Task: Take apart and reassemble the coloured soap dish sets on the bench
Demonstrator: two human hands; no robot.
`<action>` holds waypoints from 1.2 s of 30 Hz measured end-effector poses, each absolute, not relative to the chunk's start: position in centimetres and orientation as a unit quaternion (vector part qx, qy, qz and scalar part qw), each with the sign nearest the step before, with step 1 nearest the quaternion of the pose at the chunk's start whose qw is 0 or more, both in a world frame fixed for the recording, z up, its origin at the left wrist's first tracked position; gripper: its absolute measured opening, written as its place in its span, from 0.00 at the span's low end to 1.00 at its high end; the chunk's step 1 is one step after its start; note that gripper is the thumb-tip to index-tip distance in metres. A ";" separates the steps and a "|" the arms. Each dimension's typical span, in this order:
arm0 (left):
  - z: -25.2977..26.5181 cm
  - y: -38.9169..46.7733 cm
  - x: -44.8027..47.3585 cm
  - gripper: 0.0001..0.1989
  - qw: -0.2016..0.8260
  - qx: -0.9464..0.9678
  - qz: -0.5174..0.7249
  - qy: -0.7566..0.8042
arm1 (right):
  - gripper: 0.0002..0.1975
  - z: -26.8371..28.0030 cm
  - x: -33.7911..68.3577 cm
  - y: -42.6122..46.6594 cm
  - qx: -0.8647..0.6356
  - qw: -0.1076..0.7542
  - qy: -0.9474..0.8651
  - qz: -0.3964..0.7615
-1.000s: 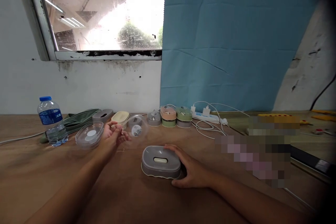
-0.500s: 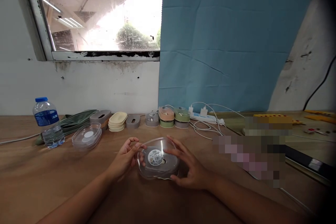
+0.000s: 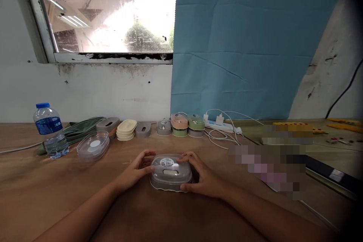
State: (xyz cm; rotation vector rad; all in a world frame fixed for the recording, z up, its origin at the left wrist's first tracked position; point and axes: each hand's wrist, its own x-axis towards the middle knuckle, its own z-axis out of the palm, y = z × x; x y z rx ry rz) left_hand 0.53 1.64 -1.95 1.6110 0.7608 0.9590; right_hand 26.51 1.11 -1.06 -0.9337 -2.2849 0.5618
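Observation:
A small grey box [image 3: 170, 185] with rounded corners and a slot in its top stands on the table in front of me. Its cream base shows as a thin rim along the bottom. Over it sits a clear plastic lid [image 3: 184, 170] with a round printed label [image 3: 166, 162]. My left hand [image 3: 138, 169] holds the left side, thumb on the lid's edge and fingers curled towards the back. On the right, my right hand [image 3: 204, 177] grips the box, thumb at the front corner and fingers over the lid's back edge.
Spare clear lids [image 3: 93, 147], a stack of cream bases [image 3: 126, 130] and grey slotted covers [image 3: 143, 130] lie along the back. Several finished-looking boxes [image 3: 179, 121] stand beside a power strip [image 3: 222, 125] with cables. A water bottle [image 3: 51, 130] is at left.
The clear lid, tilted and held loosely above the box before, now sits down level over it. Both hands have closed in on the box's sides.

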 end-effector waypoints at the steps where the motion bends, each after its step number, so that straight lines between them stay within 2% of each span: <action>1: -1.9 1.6 0.5 0.19 0.514 0.697 0.383 0.321 | 0.31 -1.0 26.5 1.1 -0.346 0.292 -0.865 0.217; 5: -1.5 1.4 0.5 0.16 0.421 0.761 0.355 0.344 | 0.31 -0.8 26.7 1.1 -0.358 0.276 -0.863 0.225; 12: -1.0 0.9 0.9 0.18 0.347 0.802 0.321 0.365 | 0.36 -0.6 27.6 2.2 -0.347 0.237 -0.884 0.205; 19: -1.1 0.6 1.0 0.18 0.300 0.826 0.298 0.372 | 0.36 -0.5 28.0 2.3 -0.364 0.221 -0.887 0.178; 27: -1.2 0.7 0.4 0.35 0.270 0.866 0.231 0.352 | 0.37 -0.3 28.1 2.6 -0.363 0.238 -0.896 0.093; 36: -1.4 0.5 0.6 0.38 0.254 0.875 0.224 0.347 | 0.36 -0.3 28.1 2.7 -0.290 0.261 -0.919 -0.053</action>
